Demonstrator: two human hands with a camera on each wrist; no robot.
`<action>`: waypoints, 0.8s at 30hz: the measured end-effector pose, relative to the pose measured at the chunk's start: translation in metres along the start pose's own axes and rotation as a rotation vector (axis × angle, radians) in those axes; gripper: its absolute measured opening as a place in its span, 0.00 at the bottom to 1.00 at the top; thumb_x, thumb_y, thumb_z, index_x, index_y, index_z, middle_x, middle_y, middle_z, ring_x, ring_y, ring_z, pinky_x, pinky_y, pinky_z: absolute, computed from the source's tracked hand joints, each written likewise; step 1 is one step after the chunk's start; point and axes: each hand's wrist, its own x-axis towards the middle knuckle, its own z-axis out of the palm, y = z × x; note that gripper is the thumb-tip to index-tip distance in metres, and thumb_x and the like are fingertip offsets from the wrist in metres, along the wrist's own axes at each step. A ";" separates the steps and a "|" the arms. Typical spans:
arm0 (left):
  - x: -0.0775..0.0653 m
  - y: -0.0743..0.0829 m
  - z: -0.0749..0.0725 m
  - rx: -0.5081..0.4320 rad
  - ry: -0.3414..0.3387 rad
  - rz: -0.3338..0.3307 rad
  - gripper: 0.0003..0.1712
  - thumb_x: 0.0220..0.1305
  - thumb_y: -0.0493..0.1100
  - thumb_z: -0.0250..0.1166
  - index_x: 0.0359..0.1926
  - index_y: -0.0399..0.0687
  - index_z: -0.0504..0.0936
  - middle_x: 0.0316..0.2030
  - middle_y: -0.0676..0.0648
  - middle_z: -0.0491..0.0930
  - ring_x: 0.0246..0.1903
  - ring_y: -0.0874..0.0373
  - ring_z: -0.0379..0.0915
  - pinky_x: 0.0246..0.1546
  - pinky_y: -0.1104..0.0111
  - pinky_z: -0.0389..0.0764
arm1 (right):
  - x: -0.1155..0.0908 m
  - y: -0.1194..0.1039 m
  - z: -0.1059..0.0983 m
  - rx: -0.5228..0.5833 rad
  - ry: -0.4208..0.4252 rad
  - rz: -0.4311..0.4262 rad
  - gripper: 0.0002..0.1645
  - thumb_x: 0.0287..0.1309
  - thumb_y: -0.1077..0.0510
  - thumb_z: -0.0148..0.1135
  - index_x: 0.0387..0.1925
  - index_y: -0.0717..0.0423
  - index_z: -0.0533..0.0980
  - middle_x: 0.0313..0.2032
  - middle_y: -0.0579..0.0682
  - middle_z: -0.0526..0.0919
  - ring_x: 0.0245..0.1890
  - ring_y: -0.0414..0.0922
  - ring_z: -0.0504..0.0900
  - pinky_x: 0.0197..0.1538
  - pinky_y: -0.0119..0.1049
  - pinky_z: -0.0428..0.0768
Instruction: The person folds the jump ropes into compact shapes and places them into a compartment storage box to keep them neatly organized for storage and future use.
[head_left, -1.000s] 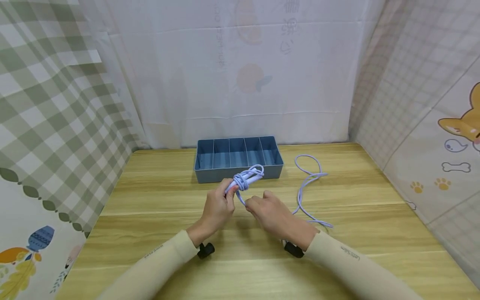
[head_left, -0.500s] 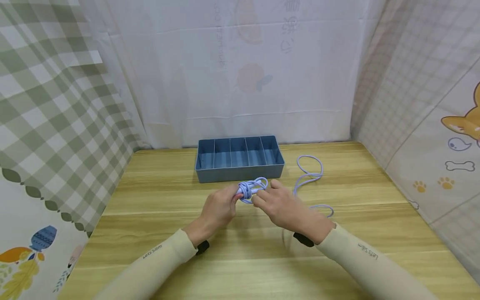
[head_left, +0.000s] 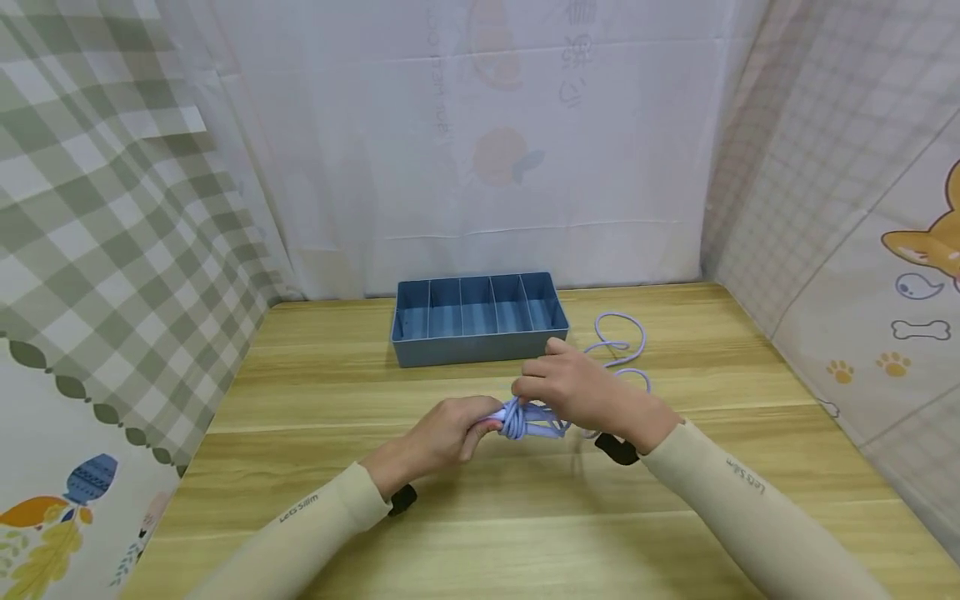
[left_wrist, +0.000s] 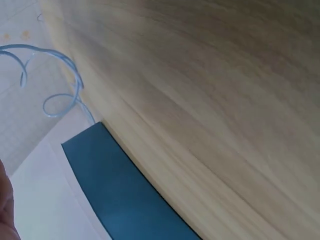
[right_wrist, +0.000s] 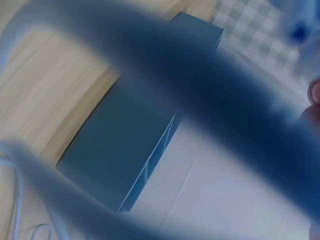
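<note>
A lavender jump rope (head_left: 513, 421) is held over the middle of the table, its cord wound in several turns around its pale handles. My left hand (head_left: 450, 429) grips the left end of this bundle between thumb and fingers. With curled fingers, my right hand (head_left: 577, 387) pinches the cord just above the turns. Loose cord (head_left: 642, 337) trails behind the right hand onto the table. Up close in the right wrist view, the cord (right_wrist: 200, 95) is a broad blur. Only a bit of the left hand's fingers (left_wrist: 6, 202) enters the left wrist view.
A blue-grey divided box (head_left: 480, 348) stands behind the hands at the table's back, its compartments facing up. White cloth (head_left: 337, 167) hangs behind the wooden table (head_left: 300, 392), with checked cloth (head_left: 135, 167) on the left and a printed sheet (head_left: 847, 292) on the right.
The bundle has come lower and turned more level. My right hand has risen from below the bundle, past its right end, to above the turns, drawing the loose cord along.
</note>
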 end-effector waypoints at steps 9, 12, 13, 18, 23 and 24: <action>0.001 0.007 0.004 -0.228 0.124 0.075 0.05 0.76 0.33 0.56 0.43 0.41 0.79 0.28 0.50 0.76 0.27 0.67 0.67 0.28 0.79 0.73 | -0.019 0.020 0.008 0.186 0.044 0.083 0.09 0.75 0.57 0.56 0.39 0.51 0.82 0.28 0.41 0.78 0.24 0.36 0.69 0.34 0.34 0.56; 0.005 0.011 0.003 -0.316 0.204 0.027 0.07 0.74 0.29 0.57 0.43 0.42 0.80 0.24 0.50 0.72 0.24 0.68 0.64 0.23 0.77 0.70 | -0.023 0.022 0.017 0.252 0.060 0.131 0.04 0.70 0.58 0.61 0.40 0.51 0.82 0.28 0.41 0.77 0.24 0.37 0.66 0.34 0.33 0.54; 0.006 0.012 0.003 -0.334 0.225 0.014 0.07 0.74 0.29 0.57 0.42 0.42 0.80 0.24 0.50 0.71 0.23 0.68 0.64 0.22 0.76 0.70 | -0.024 0.021 0.021 0.276 0.060 0.150 0.03 0.67 0.59 0.64 0.41 0.50 0.82 0.29 0.40 0.78 0.24 0.36 0.67 0.34 0.33 0.54; 0.007 0.013 0.007 -0.359 0.314 -0.050 0.08 0.72 0.26 0.57 0.40 0.41 0.80 0.23 0.48 0.73 0.22 0.65 0.65 0.21 0.73 0.71 | -0.031 0.010 0.037 0.349 0.052 0.261 0.16 0.51 0.69 0.73 0.41 0.51 0.81 0.35 0.43 0.85 0.32 0.38 0.80 0.34 0.43 0.71; 0.008 0.013 0.010 -0.342 0.387 -0.143 0.07 0.72 0.28 0.59 0.38 0.39 0.82 0.22 0.48 0.74 0.21 0.65 0.66 0.20 0.74 0.70 | -0.034 -0.002 0.047 0.330 0.064 0.360 0.18 0.50 0.78 0.66 0.39 0.57 0.81 0.35 0.49 0.87 0.34 0.44 0.83 0.38 0.51 0.80; 0.008 0.013 0.010 -0.337 0.403 -0.159 0.07 0.73 0.29 0.59 0.38 0.38 0.82 0.22 0.48 0.74 0.21 0.66 0.66 0.20 0.74 0.70 | -0.035 -0.004 0.050 0.320 0.063 0.356 0.16 0.53 0.77 0.65 0.40 0.58 0.82 0.36 0.49 0.87 0.36 0.45 0.83 0.39 0.49 0.80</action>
